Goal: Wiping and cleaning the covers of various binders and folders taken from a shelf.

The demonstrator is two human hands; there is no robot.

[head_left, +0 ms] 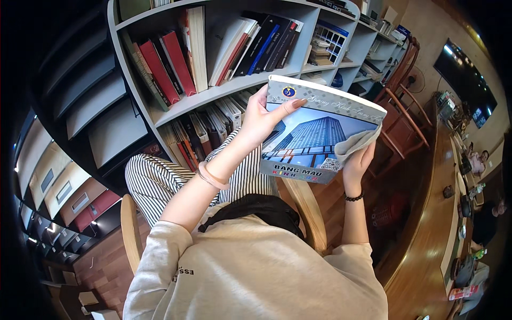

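Book (304, 136) with a tower on its cover is held up in the air above the person's striped trousers (160, 178), in front of the bookcase (189, 103). The left hand (260, 116) pinches its upper left corner, thumb flat across the cover and fingers behind, mostly hidden; that grip probably carries the weight and keeps the cover turned to the wearer. At the right edge, the right hand (357, 164) has its fingers bent around a grey cloth (356, 145), which folds over that edge onto the cover, so the cloth seems to lie between skin and book; how firmly it presses, I cannot tell. Beyond, red books (178, 63) stand tilted near the shelf's left end, apparently propped by their neighbours.
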